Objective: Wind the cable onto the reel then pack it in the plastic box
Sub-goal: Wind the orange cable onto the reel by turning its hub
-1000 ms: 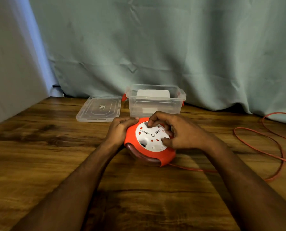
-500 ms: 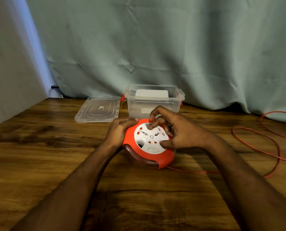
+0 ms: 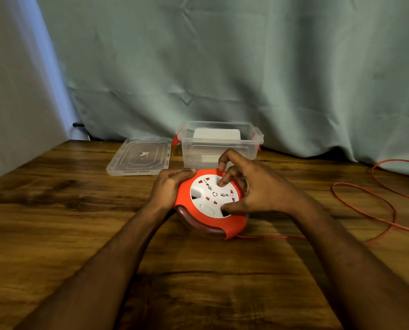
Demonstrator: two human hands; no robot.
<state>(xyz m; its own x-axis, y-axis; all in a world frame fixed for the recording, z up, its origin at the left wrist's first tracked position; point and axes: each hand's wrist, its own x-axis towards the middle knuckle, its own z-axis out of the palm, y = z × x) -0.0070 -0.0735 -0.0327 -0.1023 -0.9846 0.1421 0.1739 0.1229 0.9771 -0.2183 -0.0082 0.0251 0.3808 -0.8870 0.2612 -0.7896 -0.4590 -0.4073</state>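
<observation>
The reel [image 3: 210,206] under my fingers is smooth plastic, matt orange shell with a white face and a glossier dark band along its lower edge. Just past my grip, the box [image 3: 219,148] and lid [image 3: 140,157] are clear shiny plastic. Table [image 3: 67,210] is grainy wood-look, curtain [image 3: 222,67] is soft creased cloth.

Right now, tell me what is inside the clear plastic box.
Through the clear walls of the plastic box, a white flat piece stands against the back wall. The right hand and the reel cover the front lower part, so the floor there is hidden.
</observation>
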